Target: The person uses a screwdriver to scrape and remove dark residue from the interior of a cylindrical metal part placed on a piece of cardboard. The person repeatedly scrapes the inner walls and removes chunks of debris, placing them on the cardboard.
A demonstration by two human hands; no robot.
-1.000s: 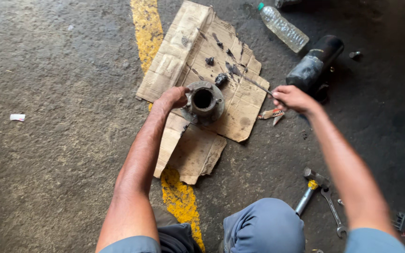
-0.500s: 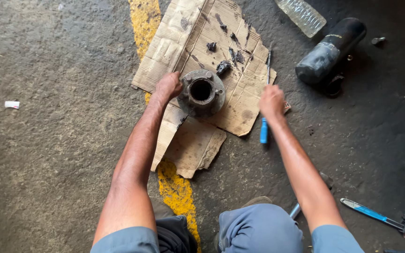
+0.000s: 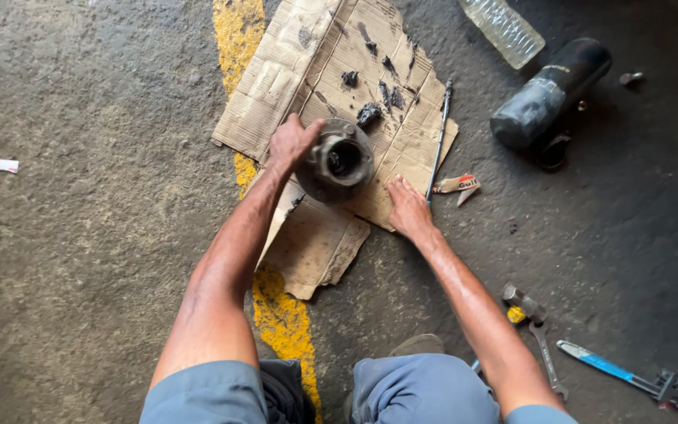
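A greasy round metal hub (image 3: 337,162) with a dark centre hole stands on a torn sheet of cardboard (image 3: 308,63) on the concrete floor. My left hand (image 3: 292,143) grips its left rim and tilts it slightly. To the hub's right my right hand (image 3: 406,207) rests flat, palm down, on the cardboard's lower edge and holds nothing. A thin long metal rod (image 3: 438,141) lies on the cardboard just beyond its fingers. Several small dark greasy parts (image 3: 370,115) lie above the hub.
A dark cylinder (image 3: 547,94) and a clear plastic bottle (image 3: 504,30) lie at the upper right. A hammer (image 3: 524,301), a wrench (image 3: 546,353) and a blue-handled tool (image 3: 621,372) lie at the lower right. A yellow painted line (image 3: 280,318) runs under the cardboard. My knees fill the bottom edge.
My right hand has let go of the long tool, which now lies on the cardboard, and has come to rest flat beside the hub. My left hand stays on the hub.
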